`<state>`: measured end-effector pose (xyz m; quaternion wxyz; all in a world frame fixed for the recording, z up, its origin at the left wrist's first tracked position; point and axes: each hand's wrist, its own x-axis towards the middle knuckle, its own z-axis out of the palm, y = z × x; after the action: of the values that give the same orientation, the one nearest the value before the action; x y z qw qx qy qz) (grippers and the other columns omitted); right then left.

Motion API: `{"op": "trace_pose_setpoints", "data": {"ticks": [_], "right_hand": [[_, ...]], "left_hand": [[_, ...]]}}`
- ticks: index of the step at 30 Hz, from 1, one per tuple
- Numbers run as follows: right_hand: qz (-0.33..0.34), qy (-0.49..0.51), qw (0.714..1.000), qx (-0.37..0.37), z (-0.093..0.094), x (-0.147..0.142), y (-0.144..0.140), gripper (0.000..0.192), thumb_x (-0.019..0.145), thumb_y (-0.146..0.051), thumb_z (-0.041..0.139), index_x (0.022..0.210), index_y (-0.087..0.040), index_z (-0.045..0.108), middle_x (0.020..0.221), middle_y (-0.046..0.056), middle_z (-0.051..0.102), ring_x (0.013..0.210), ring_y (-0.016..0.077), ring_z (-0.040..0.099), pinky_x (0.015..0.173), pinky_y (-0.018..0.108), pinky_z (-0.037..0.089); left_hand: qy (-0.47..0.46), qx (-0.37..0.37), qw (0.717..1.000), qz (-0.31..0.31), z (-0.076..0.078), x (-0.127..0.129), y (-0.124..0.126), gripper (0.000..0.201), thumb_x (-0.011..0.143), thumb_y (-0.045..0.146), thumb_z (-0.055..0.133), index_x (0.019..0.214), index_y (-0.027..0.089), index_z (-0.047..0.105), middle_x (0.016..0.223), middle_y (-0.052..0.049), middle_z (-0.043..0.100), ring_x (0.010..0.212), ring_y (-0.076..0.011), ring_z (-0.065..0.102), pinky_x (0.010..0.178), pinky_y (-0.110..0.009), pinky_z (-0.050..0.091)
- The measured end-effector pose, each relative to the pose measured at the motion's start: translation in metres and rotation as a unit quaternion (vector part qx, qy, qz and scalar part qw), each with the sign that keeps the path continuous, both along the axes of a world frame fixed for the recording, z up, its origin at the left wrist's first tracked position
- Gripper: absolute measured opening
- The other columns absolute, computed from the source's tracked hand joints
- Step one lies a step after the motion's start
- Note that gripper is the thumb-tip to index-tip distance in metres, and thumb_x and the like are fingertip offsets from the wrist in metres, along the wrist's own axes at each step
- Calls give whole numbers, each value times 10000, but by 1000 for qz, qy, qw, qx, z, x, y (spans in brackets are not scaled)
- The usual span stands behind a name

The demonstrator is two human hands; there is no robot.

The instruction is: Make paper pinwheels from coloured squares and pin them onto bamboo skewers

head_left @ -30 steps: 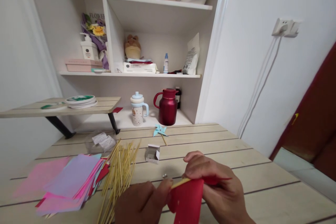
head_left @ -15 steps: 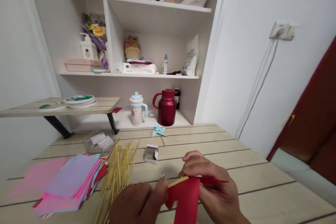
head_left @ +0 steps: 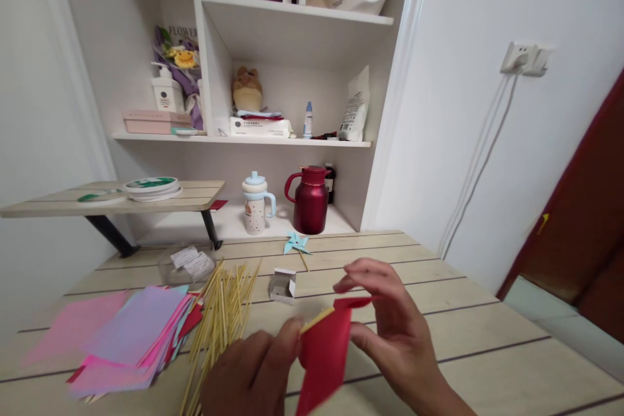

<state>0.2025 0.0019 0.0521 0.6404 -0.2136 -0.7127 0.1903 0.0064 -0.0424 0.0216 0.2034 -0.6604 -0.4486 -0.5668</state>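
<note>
Left hand pinches the red paper and stick tight. Right hand holds its far side, fingers loosely spread above the table.

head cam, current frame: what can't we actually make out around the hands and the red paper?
- Red paper: lower end cut off by the bottom edge.
- Left hand: palm and wrist cut off by the bottom edge; only thumb and knuckles show.
- Stick: only the tip shows between thumb and paper; the rest is hidden.
- Right hand: whether its fingertips touch the paper's back is hidden by the paper.
- Small white box: contents too small to tell.
</note>
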Motion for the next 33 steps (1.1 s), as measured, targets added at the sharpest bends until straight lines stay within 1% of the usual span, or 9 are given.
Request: {"op": "trace_pose_setpoints", "data": {"ticks": [3,6,8,11,14,17,23,28,33], "right_hand": [[-20,60,995,-79,-2,0,9,538,833,-341,735,1316,-343,497,1358,79,486,1076,236,609,956,445,495],[-60,126,967,-213,-5,0,16,424,900,-419,630,1292,-326,499,1347,68,518,1064,214,616,916,399,502],[-54,133,941,-306,-7,-2,20,369,893,-456,622,1208,-273,565,1232,66,593,964,199,641,859,371,507],[26,83,908,-410,-11,-11,21,315,830,-460,685,982,-186,652,940,37,659,752,159,636,729,312,495],[98,30,889,-447,-16,-26,15,313,763,-458,731,812,-162,641,697,-11,610,618,130,592,602,257,451],[148,-37,866,-476,-21,-39,7,342,730,-486,728,767,-165,615,652,-26,587,528,104,566,493,216,402],[187,-130,861,-455,-31,-46,-3,231,794,-353,653,959,-196,612,976,10,661,429,34,565,368,158,290],[194,-130,833,-502,-37,-48,-3,275,714,-196,632,984,-206,582,650,-76,613,352,62,555,324,148,273],[183,-120,813,-539,-41,-56,-5,203,629,-176,629,828,-185,593,553,-62,635,319,70,510,319,164,244]], "left_hand": [[-235,-134,962,-48,-3,4,10,318,951,449,472,880,258,716,761,4,713,669,-164,632,630,-261,453],[-431,-296,840,-142,-5,5,21,359,865,523,564,681,223,637,556,26,573,507,-138,504,491,-241,378],[-488,-353,771,-208,-8,5,26,391,841,537,587,615,218,573,505,41,496,458,-113,422,461,-230,327],[-524,-353,727,-268,-10,7,29,362,825,480,625,593,212,552,537,35,497,513,-108,437,515,-229,355],[-583,-356,660,-312,-6,12,26,284,771,435,687,641,208,577,617,23,552,580,-121,493,548,-242,388],[-624,-358,595,-359,1,15,24,204,748,392,708,762,210,618,725,10,621,687,-146,567,607,-255,436],[-633,-369,557,-391,2,14,22,276,707,409,747,814,192,616,848,-33,666,814,-197,638,685,-298,488],[-631,-380,574,-357,3,16,21,344,650,473,788,775,217,593,795,-24,653,797,-207,638,695,-307,484],[-655,-386,561,-328,5,15,22,387,627,495,803,773,213,582,727,8,606,688,-155,581,647,-281,453]]}}
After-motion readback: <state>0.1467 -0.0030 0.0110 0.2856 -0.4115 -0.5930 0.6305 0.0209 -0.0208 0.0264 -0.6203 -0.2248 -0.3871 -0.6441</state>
